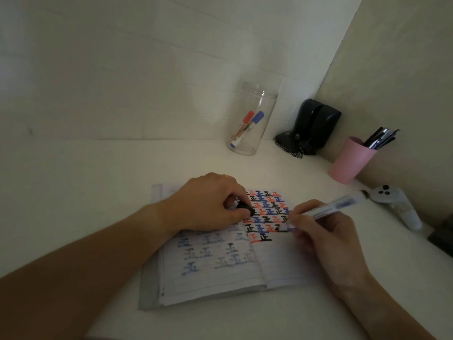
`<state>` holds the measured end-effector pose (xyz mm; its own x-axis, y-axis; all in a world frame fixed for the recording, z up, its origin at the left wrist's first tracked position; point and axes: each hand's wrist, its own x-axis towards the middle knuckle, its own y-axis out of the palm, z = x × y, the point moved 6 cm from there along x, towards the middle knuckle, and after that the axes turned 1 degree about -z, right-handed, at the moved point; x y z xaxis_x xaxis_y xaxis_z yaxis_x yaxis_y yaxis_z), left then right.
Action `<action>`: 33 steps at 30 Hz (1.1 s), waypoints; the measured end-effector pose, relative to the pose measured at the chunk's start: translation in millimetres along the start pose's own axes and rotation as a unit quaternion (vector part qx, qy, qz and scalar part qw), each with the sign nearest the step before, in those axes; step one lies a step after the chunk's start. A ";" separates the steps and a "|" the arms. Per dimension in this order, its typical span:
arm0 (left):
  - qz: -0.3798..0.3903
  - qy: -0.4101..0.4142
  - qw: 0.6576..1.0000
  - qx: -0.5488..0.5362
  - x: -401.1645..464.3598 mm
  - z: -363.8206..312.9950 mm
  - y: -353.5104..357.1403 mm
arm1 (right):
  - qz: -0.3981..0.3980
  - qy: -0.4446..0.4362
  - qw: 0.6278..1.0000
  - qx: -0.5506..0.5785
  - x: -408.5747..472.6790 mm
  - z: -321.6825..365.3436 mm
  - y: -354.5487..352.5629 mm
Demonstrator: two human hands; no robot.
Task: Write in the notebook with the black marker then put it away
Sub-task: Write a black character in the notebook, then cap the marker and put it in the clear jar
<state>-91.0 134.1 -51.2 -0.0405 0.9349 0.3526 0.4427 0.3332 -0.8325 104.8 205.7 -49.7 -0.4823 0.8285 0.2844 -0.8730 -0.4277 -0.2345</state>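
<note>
At the centre of the frame an open notebook [220,253] lies on the white tabletop [98,180]. The left hand [208,204] rests on its upper left page, fingers curled around a black cap [245,207]. The right hand [326,236] grips the black marker [326,210], tip touching the right page. In the upper middle, a clear jar [252,119] holds a red and a blue marker.

1. You sit at a dim study corner: a white tabletop [73,180] meets plain pale walls [122,69].
2. Desk stationery surrounds you: a clear jar [252,119] of markers, a pink cup [350,160] of pens, an open lined notebook [220,261].
</note>
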 end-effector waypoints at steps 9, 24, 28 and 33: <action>-0.004 0.002 1.000 0.004 -1.9 -2.4 -1.0 | -0.082 -0.068 0.994 -0.023 58.6 34.1 17.3; -0.161 -0.084 0.983 -0.037 -1.8 21.6 -26.7 | -0.073 0.016 0.982 0.175 61.0 -9.7 5.4; -0.155 -0.082 0.984 -0.032 -2.0 19.8 -26.3 | -0.045 0.016 0.982 0.184 58.6 -5.8 11.6; -0.150 -0.060 0.986 -0.038 -1.9 14.9 -26.6 | -0.022 0.025 0.981 0.190 55.5 -5.9 16.9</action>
<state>-116.0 125.3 -36.0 -0.2833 0.8046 0.5219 0.4599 0.5915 -0.6623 63.7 246.6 -43.4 -0.4483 0.8615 0.2382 -0.8610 -0.4878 0.1439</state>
